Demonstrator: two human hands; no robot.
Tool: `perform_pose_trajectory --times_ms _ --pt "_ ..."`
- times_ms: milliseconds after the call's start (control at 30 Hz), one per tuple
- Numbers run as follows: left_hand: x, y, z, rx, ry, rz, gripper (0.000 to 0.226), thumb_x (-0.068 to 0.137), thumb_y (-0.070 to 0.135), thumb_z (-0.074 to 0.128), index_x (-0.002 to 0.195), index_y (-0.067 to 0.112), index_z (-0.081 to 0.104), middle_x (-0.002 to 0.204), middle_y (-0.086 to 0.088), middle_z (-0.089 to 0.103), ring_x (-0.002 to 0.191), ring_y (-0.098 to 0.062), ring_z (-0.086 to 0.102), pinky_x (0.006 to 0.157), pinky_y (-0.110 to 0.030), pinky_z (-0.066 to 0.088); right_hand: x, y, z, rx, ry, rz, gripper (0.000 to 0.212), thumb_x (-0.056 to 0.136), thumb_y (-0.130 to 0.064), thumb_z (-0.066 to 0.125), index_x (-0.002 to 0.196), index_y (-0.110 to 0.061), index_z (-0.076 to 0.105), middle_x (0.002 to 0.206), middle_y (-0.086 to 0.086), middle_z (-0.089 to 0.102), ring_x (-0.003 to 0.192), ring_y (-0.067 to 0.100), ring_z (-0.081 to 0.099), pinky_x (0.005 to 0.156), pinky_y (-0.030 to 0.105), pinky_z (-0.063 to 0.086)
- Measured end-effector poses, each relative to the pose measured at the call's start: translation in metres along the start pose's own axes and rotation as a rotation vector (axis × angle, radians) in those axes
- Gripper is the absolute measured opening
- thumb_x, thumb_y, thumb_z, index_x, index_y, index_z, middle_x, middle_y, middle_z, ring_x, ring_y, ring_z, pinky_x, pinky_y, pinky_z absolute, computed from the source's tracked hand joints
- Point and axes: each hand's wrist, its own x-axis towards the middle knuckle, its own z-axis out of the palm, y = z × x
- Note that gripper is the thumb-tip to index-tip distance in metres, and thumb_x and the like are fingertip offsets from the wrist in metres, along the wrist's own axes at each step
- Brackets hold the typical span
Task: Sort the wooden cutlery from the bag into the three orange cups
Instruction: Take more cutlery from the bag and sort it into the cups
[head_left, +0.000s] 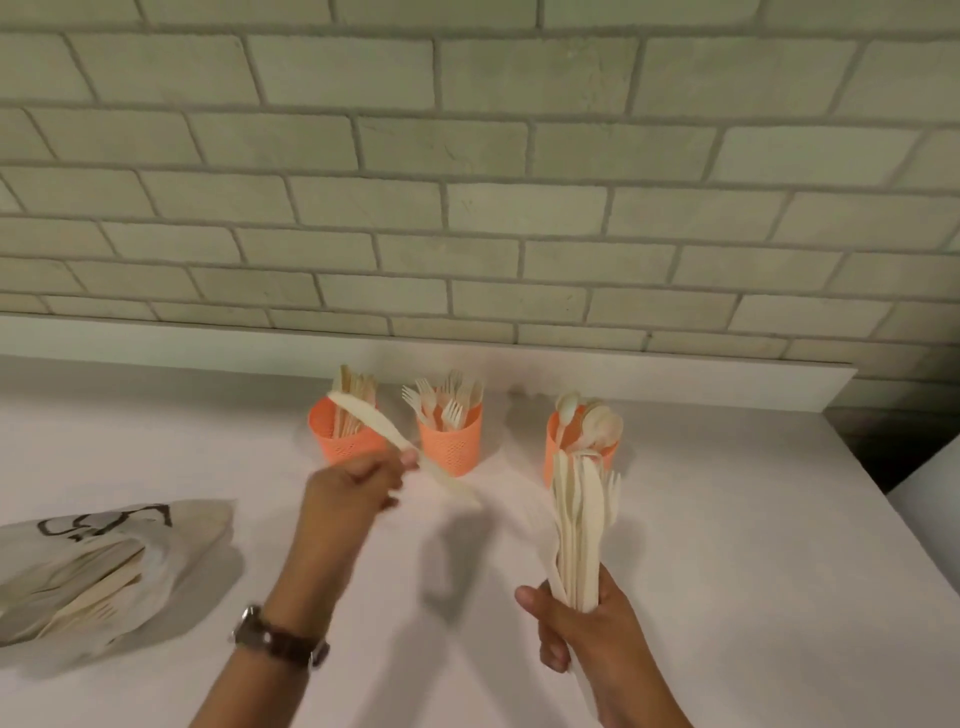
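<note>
Head view: the left hand (353, 488) pinches one knife (374, 423) between its fingers, with one end over the left cup (332, 441), where other knives stand. The right hand (587, 634) is clenched around a bundle (579, 530) of mixed cutlery, held upright. The bag (104, 566) lies far to the left, with more pieces inside. The step in hand seems to be placing this knife. Next, I think, it must be tipped upright and released into that cup.
</note>
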Motion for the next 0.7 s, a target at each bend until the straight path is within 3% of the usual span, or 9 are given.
perform_pose_trajectory --times_ms 67,133,267,333,433,567,633,700 --pt "0.034 0.013 -0.021 0.103 0.152 0.183 0.008 0.082 0.015 0.068 0.085 0.019 0.075 0.074 -0.002 0.068 0.056 0.003 0.054 0.055 -0.009 0.047 0.003 0.005 -0.003 -0.018 0.019 0.006 0.031 0.074 0.004 0.074 0.092 0.0 0.049 0.045 0.001 0.044 0.033 0.017 0.033 0.037 0.022 0.032" --pt "0.065 0.019 -0.039 0.235 0.292 0.304 0.019 0.083 0.021 0.067 0.099 0.011 0.073 0.083 -0.001 0.068 0.064 0.007 0.057 0.061 -0.007 0.045 0.006 0.01 -0.004 -0.046 0.023 0.008 0.026 0.078 0.002 0.069 0.097 0.0 0.052 0.043 0.001 0.042 0.034 0.017 0.033 0.036 0.023 0.032" --pt "0.113 0.01 -0.056 0.391 0.442 0.347 0.025 0.087 0.025 0.063 0.104 0.008 0.071 0.096 -0.002 0.07 0.085 -0.011 0.062 0.066 -0.011 0.043 0.012 0.016 -0.008 -0.092 0.032 -0.016 0.022 0.081 -0.006 0.068 0.102 -0.008 0.064 0.041 0.007 0.041 0.037 0.019 0.035 0.039 0.025 0.036" --pt "0.131 -0.005 -0.056 0.485 0.447 0.308 0.026 0.088 0.024 0.06 0.105 0.008 0.071 0.102 -0.01 0.072 0.092 -0.021 0.065 0.072 -0.023 0.044 0.016 0.016 -0.007 -0.103 0.037 -0.025 0.019 0.082 -0.008 0.068 0.101 -0.012 0.066 0.041 0.01 0.042 0.037 0.021 0.037 0.041 0.026 0.038" --pt "0.151 -0.033 -0.054 0.616 0.337 0.158 0.026 0.086 0.022 0.063 0.106 0.006 0.07 0.104 -0.016 0.072 0.098 -0.029 0.065 0.078 -0.025 0.043 0.02 0.016 -0.005 -0.085 0.045 -0.018 0.019 0.081 -0.01 0.07 0.098 -0.004 0.064 0.045 0.007 0.045 0.036 0.021 0.039 0.042 0.026 0.037" --pt "0.15 -0.054 -0.054 0.749 0.313 0.082 0.044 0.082 0.023 0.069 0.122 0.006 0.061 0.128 -0.021 0.054 0.116 -0.035 0.052 0.098 -0.036 0.04 0.02 0.01 -0.002 -0.013 0.04 0.005 0.04 0.066 -0.02 0.082 0.088 0.001 0.056 0.049 0.005 0.049 0.035 0.022 0.04 0.044 0.028 0.036" --pt "0.134 -0.052 -0.046 0.723 0.325 0.15 0.047 0.082 0.022 0.069 0.125 0.009 0.058 0.128 -0.02 0.049 0.109 -0.036 0.054 0.096 -0.039 0.041 0.02 0.006 -0.003 0.05 0.022 0.002 0.047 0.052 -0.023 0.082 0.08 0.0 0.052 0.051 0.008 0.046 0.034 0.022 0.037 0.04 0.026 0.035" --pt "0.103 -0.043 -0.03 0.615 0.272 0.219 0.035 0.081 0.023 0.068 0.115 0.014 0.064 0.118 -0.012 0.057 0.087 -0.026 0.059 0.079 -0.03 0.046 0.02 0.002 -0.005 0.108 -0.011 0.004 0.042 0.053 -0.014 0.081 0.073 -0.003 0.046 0.052 0.009 0.041 0.032 0.02 0.034 0.036 0.024 0.033"
